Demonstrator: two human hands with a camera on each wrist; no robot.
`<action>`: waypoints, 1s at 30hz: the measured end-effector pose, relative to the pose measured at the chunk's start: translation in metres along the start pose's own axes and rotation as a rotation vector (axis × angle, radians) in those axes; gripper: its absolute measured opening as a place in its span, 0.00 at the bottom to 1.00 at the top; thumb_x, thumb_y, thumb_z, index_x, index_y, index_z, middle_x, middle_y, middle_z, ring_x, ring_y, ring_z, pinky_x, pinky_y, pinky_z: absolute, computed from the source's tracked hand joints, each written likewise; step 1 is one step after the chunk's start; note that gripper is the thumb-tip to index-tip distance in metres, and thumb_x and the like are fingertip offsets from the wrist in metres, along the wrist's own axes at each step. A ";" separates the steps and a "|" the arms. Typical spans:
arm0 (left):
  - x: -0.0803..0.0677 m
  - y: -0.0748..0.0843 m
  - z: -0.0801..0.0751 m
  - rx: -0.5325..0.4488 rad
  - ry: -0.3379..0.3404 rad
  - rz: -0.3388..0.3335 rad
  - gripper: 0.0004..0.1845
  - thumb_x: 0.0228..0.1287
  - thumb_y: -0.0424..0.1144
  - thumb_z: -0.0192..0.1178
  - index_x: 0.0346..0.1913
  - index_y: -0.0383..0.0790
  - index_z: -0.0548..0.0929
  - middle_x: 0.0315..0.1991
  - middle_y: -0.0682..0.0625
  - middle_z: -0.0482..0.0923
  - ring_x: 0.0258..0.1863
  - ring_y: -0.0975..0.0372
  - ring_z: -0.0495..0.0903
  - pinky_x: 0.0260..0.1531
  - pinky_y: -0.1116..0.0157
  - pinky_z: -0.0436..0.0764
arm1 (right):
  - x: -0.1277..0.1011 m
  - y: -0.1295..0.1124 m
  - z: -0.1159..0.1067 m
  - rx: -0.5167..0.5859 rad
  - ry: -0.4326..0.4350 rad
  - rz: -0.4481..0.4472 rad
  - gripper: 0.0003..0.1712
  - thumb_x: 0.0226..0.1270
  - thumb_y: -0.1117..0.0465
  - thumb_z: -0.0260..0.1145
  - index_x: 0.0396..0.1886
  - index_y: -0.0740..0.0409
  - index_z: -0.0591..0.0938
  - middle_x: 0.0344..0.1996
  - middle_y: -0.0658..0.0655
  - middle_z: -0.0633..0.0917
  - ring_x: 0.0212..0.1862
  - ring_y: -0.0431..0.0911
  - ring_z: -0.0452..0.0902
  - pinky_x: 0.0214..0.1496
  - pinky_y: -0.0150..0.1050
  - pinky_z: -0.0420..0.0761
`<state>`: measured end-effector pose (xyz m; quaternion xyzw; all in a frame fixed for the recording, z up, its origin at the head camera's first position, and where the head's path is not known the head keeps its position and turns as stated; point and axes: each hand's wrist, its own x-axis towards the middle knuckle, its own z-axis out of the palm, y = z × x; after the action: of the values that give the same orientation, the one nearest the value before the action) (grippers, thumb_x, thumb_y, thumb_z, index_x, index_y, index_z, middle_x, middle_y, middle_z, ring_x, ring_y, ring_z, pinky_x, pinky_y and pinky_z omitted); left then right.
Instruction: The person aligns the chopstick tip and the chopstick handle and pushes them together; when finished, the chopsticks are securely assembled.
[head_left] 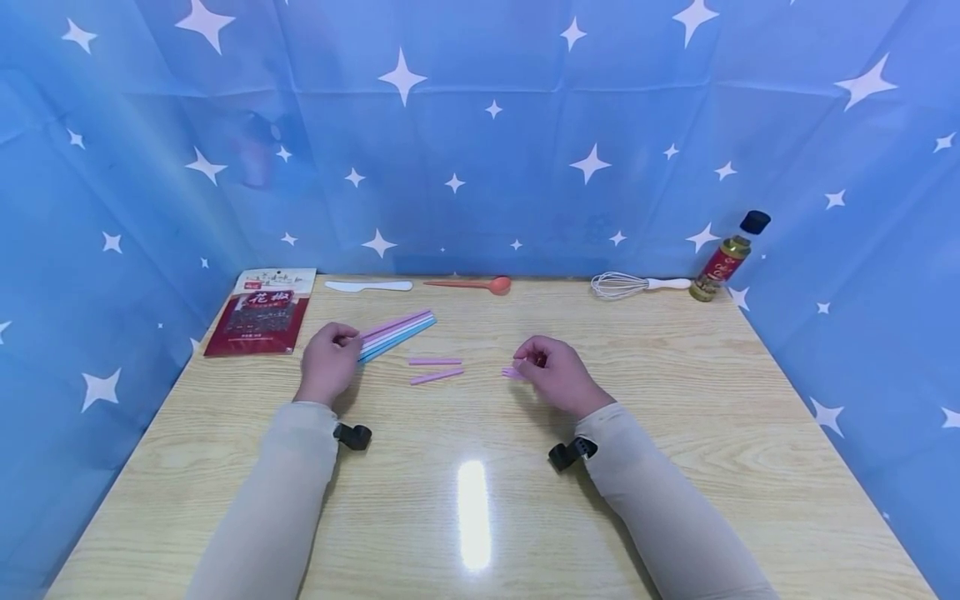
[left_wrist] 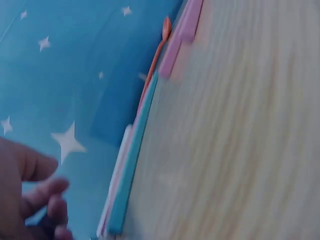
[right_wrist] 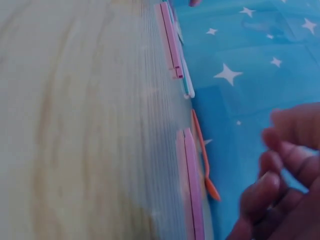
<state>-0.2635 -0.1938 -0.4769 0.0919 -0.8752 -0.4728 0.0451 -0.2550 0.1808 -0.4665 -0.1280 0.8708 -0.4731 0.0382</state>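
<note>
My left hand [head_left: 328,360] holds one end of the bundle of straws [head_left: 397,331] near the surface's [head_left: 675,375] far left corner. My right hand [head_left: 558,372] pinches a short pink straw piece [head_left: 512,372]; I should keep it low. The pepper packet [head_left: 260,312] looks sealed, the capped bottle [head_left: 729,257] about full.

Two cut pieces [head_left: 435,369] between left hand [head_left: 328,360] and right hand [head_left: 553,372]

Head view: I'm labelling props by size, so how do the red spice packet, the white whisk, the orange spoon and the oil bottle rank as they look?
1. Red spice packet, clearly largest.
2. White wire whisk.
3. Orange plastic spoon and black-capped oil bottle: too alike to rank; the spoon is thinner.
</note>
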 end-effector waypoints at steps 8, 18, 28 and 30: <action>-0.016 0.020 0.024 0.060 -0.315 0.203 0.10 0.79 0.39 0.59 0.52 0.38 0.87 0.37 0.47 0.78 0.34 0.57 0.73 0.37 0.60 0.74 | -0.001 0.002 -0.003 -0.184 -0.099 0.128 0.03 0.74 0.58 0.70 0.40 0.51 0.88 0.28 0.54 0.78 0.31 0.49 0.71 0.35 0.43 0.73; -0.024 0.028 0.035 0.185 -0.418 0.214 0.09 0.75 0.39 0.64 0.52 0.43 0.89 0.38 0.49 0.79 0.36 0.58 0.74 0.38 0.61 0.74 | 0.000 0.006 -0.006 -0.268 -0.135 0.135 0.02 0.72 0.62 0.70 0.38 0.51 0.88 0.29 0.53 0.80 0.28 0.47 0.71 0.32 0.41 0.73; -0.028 0.029 0.039 0.256 -0.443 0.204 0.01 0.72 0.38 0.67 0.41 0.46 0.87 0.32 0.51 0.77 0.33 0.58 0.74 0.36 0.61 0.72 | 0.000 0.003 -0.006 -0.298 -0.139 0.103 0.03 0.70 0.63 0.71 0.35 0.52 0.88 0.28 0.52 0.81 0.31 0.46 0.73 0.35 0.40 0.74; -0.028 0.030 0.039 0.272 -0.442 0.197 0.02 0.71 0.38 0.68 0.38 0.46 0.86 0.31 0.51 0.77 0.31 0.58 0.74 0.36 0.61 0.71 | 0.000 0.003 -0.006 -0.304 -0.137 0.098 0.03 0.69 0.63 0.71 0.34 0.52 0.88 0.28 0.51 0.81 0.31 0.46 0.73 0.35 0.40 0.74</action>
<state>-0.2462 -0.1403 -0.4734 -0.0936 -0.9239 -0.3531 -0.1141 -0.2570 0.1876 -0.4655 -0.1216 0.9329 -0.3235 0.1008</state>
